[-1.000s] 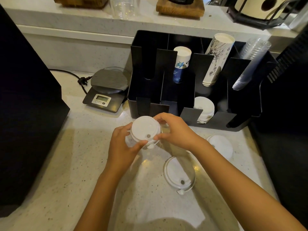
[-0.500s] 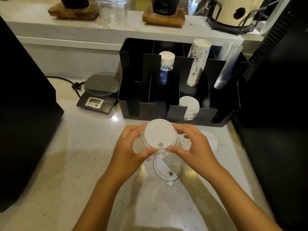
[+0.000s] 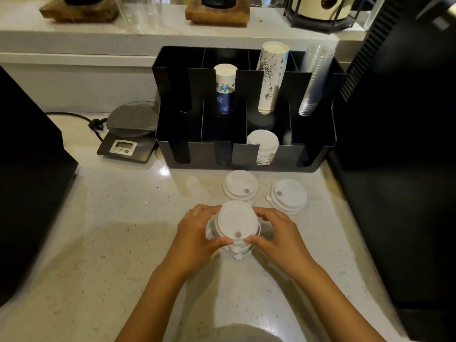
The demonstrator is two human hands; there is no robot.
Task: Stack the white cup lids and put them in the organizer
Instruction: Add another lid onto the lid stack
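Note:
A stack of white cup lids point(image 3: 234, 223) sits low over the counter, held from both sides. My left hand point(image 3: 197, 233) grips its left rim and my right hand point(image 3: 274, 233) grips its right rim. Another white lid point(image 3: 240, 185) lies on the counter just beyond the stack, and a third lid point(image 3: 287, 195) lies to its right. The black organizer point(image 3: 246, 156) stands behind them, with a pile of white lids point(image 3: 262, 144) in one front compartment.
Paper cup stacks point(image 3: 271, 75) and clear plastic cups point(image 3: 313, 80) stand in the organizer's rear slots. A digital scale point(image 3: 128, 134) sits left of it. Dark machines flank the counter on the left point(image 3: 29, 169) and right point(image 3: 399, 169).
Both hands have brought the held lids down and toward me, onto the lid that lay on the counter. The camera has tilted, showing two more lids near the organizer.

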